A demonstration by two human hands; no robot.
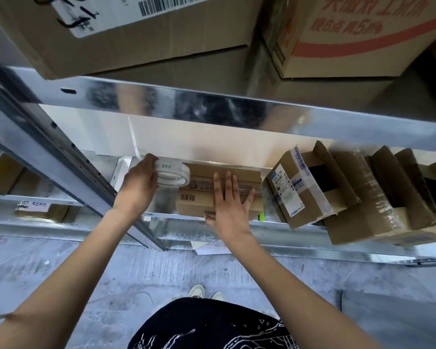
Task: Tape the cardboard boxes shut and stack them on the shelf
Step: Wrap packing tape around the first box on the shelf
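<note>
A small brown cardboard box (199, 181) with a barcode lies on the metal shelf (181, 224) in front of me. My right hand (228, 205) lies flat on the box's top, fingers straight and spread. My left hand (139, 185) grips a roll of clear tape (173, 173) at the box's left end; a strip of tape runs from the roll across the box top under my right hand.
To the right on the same shelf stand a labelled box (302, 187) and open brown boxes (388, 197) with raised flaps. Large cartons (136, 41) fill the shelf above. A slanted metal upright (68, 159) crosses beside my left arm. Papers (212, 248) lie on the grey floor.
</note>
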